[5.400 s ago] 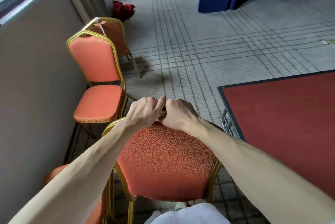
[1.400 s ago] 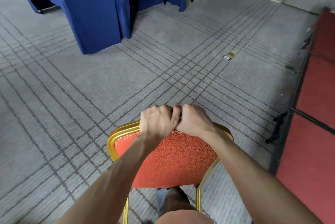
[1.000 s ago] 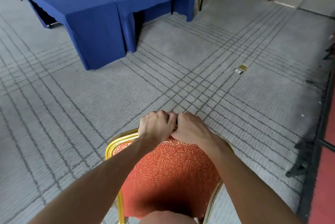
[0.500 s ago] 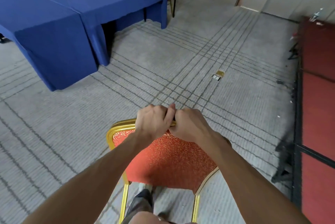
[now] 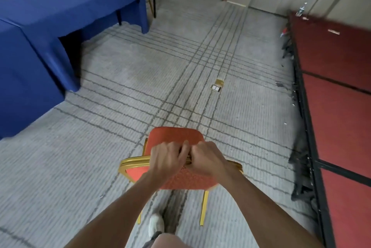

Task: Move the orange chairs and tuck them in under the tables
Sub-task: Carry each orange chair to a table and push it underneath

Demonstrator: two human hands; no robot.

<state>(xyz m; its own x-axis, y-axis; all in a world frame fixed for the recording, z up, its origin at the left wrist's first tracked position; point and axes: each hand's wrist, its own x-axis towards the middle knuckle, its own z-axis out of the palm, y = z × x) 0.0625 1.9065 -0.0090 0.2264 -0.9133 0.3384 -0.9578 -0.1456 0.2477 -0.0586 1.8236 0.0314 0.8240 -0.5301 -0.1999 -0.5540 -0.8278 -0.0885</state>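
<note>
Our left hand (image 5: 167, 160) and right hand (image 5: 207, 159) both grip the top rail of the orange chair (image 5: 176, 167), near centre on open carpet. Its legs could snag the blue-draped tables (image 5: 66, 0), far left.

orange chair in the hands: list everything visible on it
The orange chair: patterned orange fabric on seat and backrest, gold metal-looking frame, two rear legs showing. Upright, seat pointing away from the person, over grey carpet. Left hand and right hand grip the backrest's top rail side by side. Whether its legs touch the carpet is unclear.
</note>
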